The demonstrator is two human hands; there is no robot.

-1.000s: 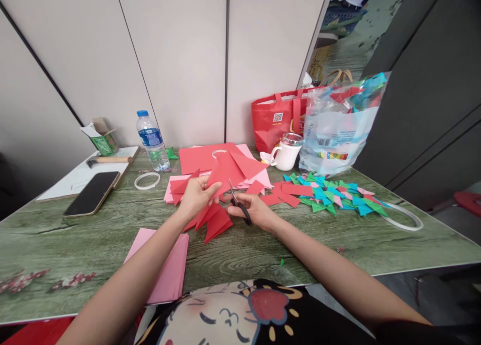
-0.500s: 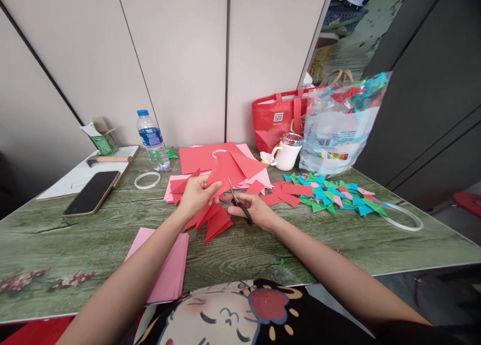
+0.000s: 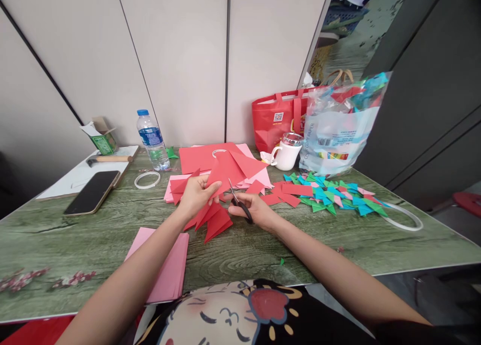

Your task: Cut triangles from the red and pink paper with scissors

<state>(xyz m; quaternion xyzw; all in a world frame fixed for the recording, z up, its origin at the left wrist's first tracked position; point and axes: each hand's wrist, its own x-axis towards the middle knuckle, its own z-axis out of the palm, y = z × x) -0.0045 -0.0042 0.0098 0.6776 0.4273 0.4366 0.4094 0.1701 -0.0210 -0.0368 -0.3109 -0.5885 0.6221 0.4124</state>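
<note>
Between the thumb and fingers of my left hand (image 3: 198, 192) is a folded piece of red paper (image 3: 224, 172), raised over the table. My right hand (image 3: 254, 209) grips black-handled scissors (image 3: 242, 209), whose blades point up at the lower right edge of that paper. Whether the blades touch it I cannot tell. Several folded red paper pieces (image 3: 219, 222) lie just below my hands. Behind them are red sheets (image 3: 195, 157) on top of pink ones, and small red strips (image 3: 296, 189) lie to the right of the scissors.
A pink paper stack (image 3: 173, 267) lies by my left forearm. On the left are a phone (image 3: 92, 193), a hammer (image 3: 110, 159), a tape roll (image 3: 147, 180) and a water bottle (image 3: 152, 139). Rightward stand a white mug (image 3: 288, 152), plastic bag (image 3: 334, 134) and colourful folded pieces (image 3: 334, 194).
</note>
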